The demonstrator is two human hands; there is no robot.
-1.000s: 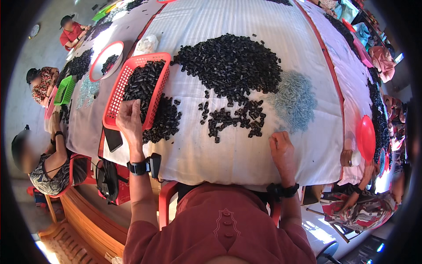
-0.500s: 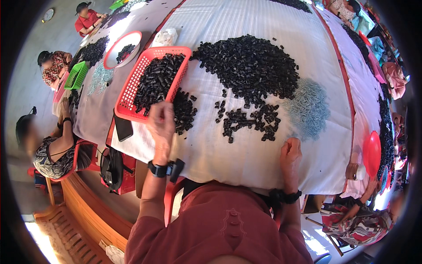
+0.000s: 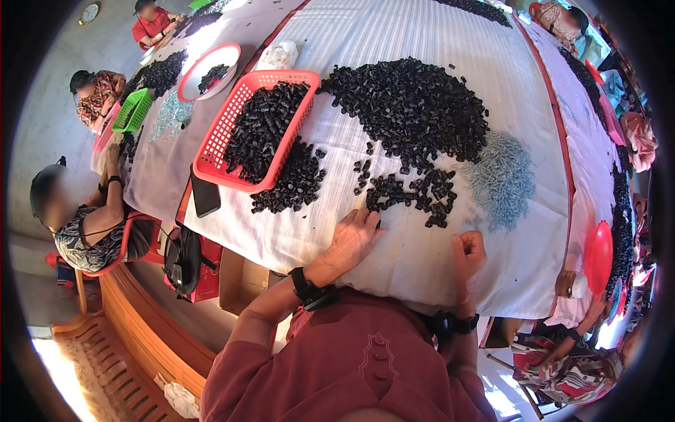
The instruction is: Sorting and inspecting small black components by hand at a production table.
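**Hands at the near edge of the black-part scatter**

The small black cylindrical parts (image 3: 404,193) lie in a loose, thin cluster on the white striped cloth of the tabletop (image 3: 422,253), just ahead of both hands. They are short, dark, tube-like pieces, many lying on their sides.

The left hand (image 3: 351,238) rests palm down on the cloth, fingers spread and stretched forward, its fingertips touching or just beside the nearest parts; its grip is open and holds nothing that can be seen. The right hand (image 3: 469,252) is curled into a loose fist near the cluster's right end, thumb pressed to the bent fingers; whether a part sits inside cannot be told. Both wrists wear dark bands.

Bare cloth runs between the hands and the tabletop's near edge, which falls away just behind the wrists. Farther out lies a large heap of black parts (image 3: 411,105), a pale blue-grey pile (image 3: 500,179) to the right, and a red mesh basket (image 3: 221,141) half full of black parts to the left, with a dark phone (image 3: 204,195) at the left edge.
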